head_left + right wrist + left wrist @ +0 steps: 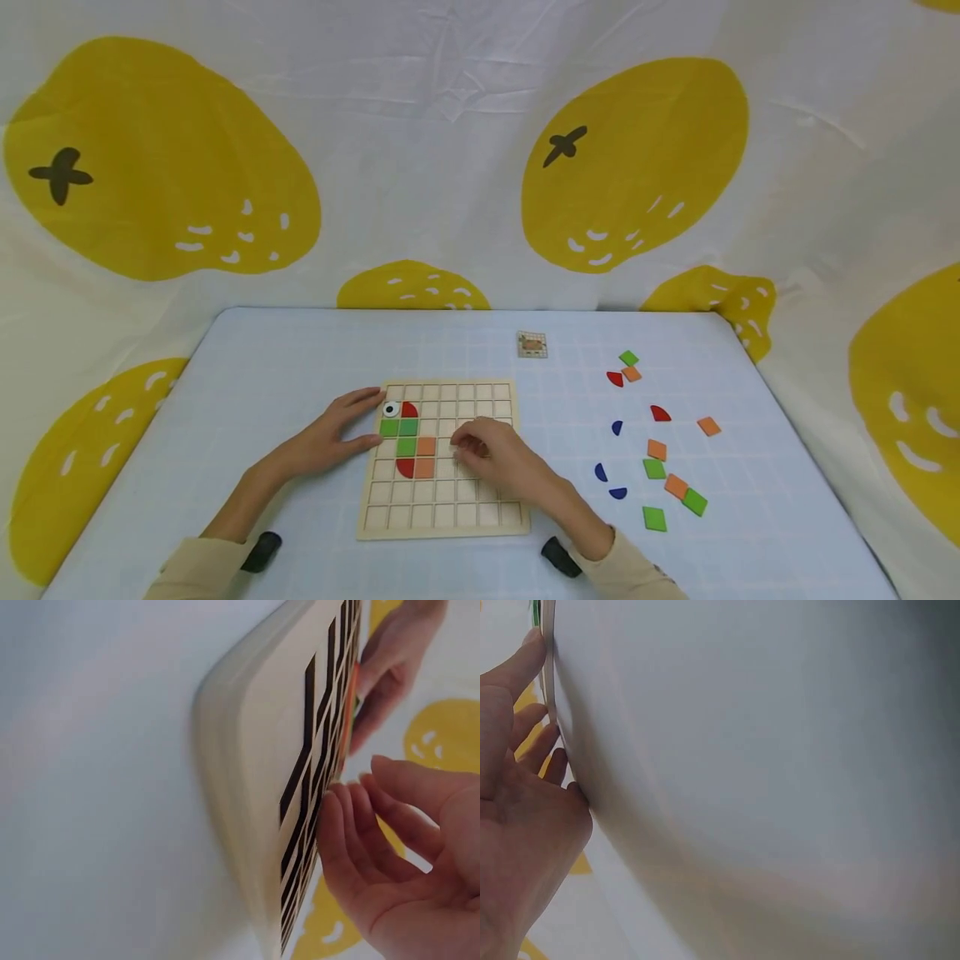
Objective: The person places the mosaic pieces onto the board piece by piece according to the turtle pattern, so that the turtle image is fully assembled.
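A wooden grid board (442,521) lies on the table. In its upper left cells sit a white eye tile (391,409), a red quarter-round (409,409), several green squares (389,427), two orange squares (425,468) and another red quarter-round (405,468). My left hand (333,437) rests at the board's left edge, thumb and fingers spread; the left wrist view shows its fingertips (532,641) along the rim. Over the middle cells, right of the orange squares, my right hand (498,454) has bent fingers, their tips (331,799) right at the grid. No piece shows between them.
Right of the board lie loose orange squares (708,427), green squares (655,518), red quarter-rounds (660,413) and blue half-rounds (618,493). A small picture card (532,344) lies behind the board. A fruit-print cloth (450,167) hangs behind the table.
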`<state>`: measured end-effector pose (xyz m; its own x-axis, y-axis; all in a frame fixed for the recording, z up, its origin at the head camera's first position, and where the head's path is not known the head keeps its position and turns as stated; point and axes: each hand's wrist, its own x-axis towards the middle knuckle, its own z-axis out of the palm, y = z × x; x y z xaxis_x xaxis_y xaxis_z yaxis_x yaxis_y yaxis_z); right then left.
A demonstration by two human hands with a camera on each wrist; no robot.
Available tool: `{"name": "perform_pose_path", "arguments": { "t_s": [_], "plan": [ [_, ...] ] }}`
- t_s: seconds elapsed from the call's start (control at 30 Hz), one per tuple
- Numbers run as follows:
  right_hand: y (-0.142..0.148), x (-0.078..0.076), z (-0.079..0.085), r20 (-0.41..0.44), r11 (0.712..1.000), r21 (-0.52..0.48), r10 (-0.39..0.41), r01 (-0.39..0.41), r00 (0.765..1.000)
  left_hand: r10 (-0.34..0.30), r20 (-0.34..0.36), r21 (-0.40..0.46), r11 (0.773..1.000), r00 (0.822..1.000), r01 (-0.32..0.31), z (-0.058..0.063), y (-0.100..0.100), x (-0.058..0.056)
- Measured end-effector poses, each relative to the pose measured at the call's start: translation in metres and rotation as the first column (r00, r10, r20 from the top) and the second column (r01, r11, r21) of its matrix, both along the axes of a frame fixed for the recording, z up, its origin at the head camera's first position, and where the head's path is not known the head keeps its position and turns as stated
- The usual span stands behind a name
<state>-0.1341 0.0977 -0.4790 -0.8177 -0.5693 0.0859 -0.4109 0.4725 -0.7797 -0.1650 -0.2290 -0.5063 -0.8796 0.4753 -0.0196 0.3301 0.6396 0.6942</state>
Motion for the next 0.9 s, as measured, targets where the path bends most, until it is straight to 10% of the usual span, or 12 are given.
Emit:
{"name": "perform_pose_path", "arguments": {
  "t_s": [0.6, 0.9],
  "plan": [
    [0.056, 0.0, -0.002, -0.09, 0.997, 0.022, -0.07, 0.072, 0.993, -0.007, -0.02, 0.0, 1.0, 1.0, 0.007, 0.0, 0.0, 0.002],
    [0.083, 0.002, -0.001, -0.087, 0.968, 0.098, -0.225, 0.233, 0.971, -0.015, -0.029, 0.003, 1.0, 0.999, 0.015, 0.0, 0.001, 0.002]
  ]
}}
